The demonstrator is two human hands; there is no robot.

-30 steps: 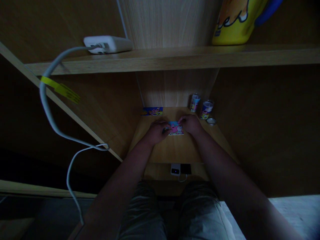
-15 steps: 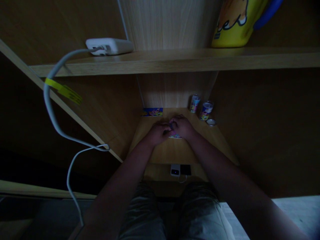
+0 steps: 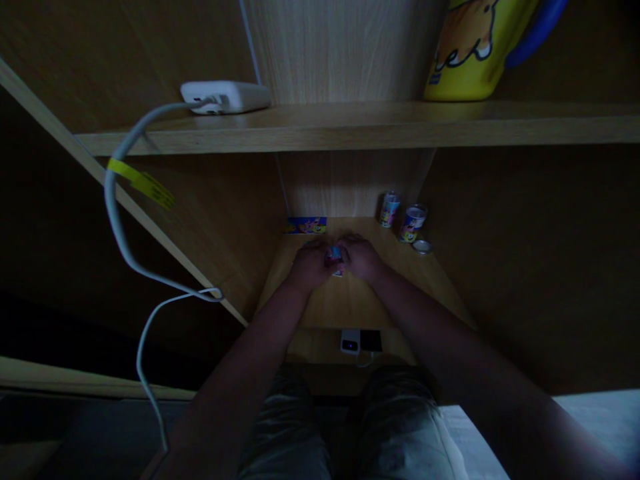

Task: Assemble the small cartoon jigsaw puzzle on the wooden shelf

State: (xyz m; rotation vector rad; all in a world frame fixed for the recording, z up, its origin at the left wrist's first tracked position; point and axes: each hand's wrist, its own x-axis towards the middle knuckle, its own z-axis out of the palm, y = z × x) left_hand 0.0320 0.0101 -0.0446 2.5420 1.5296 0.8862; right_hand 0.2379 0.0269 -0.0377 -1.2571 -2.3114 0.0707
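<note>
My left hand (image 3: 311,264) and my right hand (image 3: 361,256) meet over the lower shelf board (image 3: 350,303), with fingers curled in from both sides. Between them is a small blue-and-pink printed piece (image 3: 335,255), partly covered by the fingers; whether it wraps round something cannot be made out. Back right stand two small printed cans, one nearer the back wall (image 3: 389,211) and the other in front (image 3: 413,223). A round metal lid (image 3: 422,247) lies beside the front can. A flat printed strip (image 3: 306,225) rests at the back left.
Above, an upper shelf (image 3: 345,132) holds a white charger box (image 3: 233,97) and a yellow mug (image 3: 465,63) with a blue handle. A cable (image 3: 114,213) with a yellow tag hangs at the left. Below the board lie a small white device (image 3: 351,340) and a black one (image 3: 371,340).
Both hands and the printed piece have shifted slightly left. More of its blue face shows now, and its pale lower edge is less visible. The camera view has tipped slightly.
</note>
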